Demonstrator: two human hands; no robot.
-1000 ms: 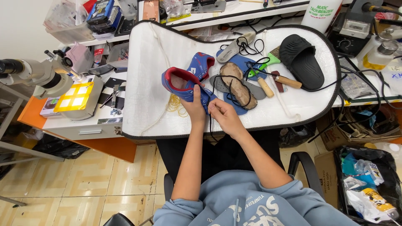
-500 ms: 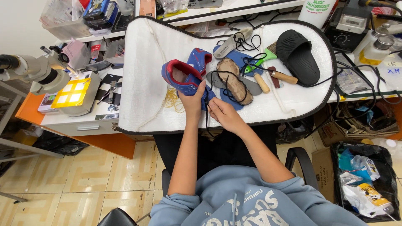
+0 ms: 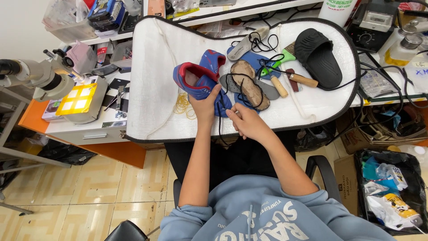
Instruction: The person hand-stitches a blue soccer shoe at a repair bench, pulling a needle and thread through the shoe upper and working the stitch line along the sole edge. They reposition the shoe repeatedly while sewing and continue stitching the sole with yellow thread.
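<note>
here the left hand (image 3: 206, 105) clamps the blue sneaker with a red lining (image 3: 199, 83) by its side, tilting the opening up over the white padded work mat (image 3: 154, 89), seemingly to steady it. the right hand (image 3: 247, 122) pinches a thin black lace (image 3: 221, 120) trailing from the shoe. worn brown insoles (image 3: 250, 83) lie just beside.

The low-cut fabric shoe (image 3: 198, 82) is blue with a red lining and red trim at the collar; its lace (image 3: 221, 122) is black; the padded mat (image 3: 156, 71) on the counter is white, quilted in a fine grid, edged in black piping; the moulded rubber slide sandal (image 3: 318, 56) is plain black; the worn insole (image 3: 250, 85) is mottled brown; the loose rubber bands (image 3: 183, 106) are yellow; the brush handle (image 3: 276, 67) is bright green; the hooded sweatshirt (image 3: 267, 214) is pale blue with white lettering.
</note>
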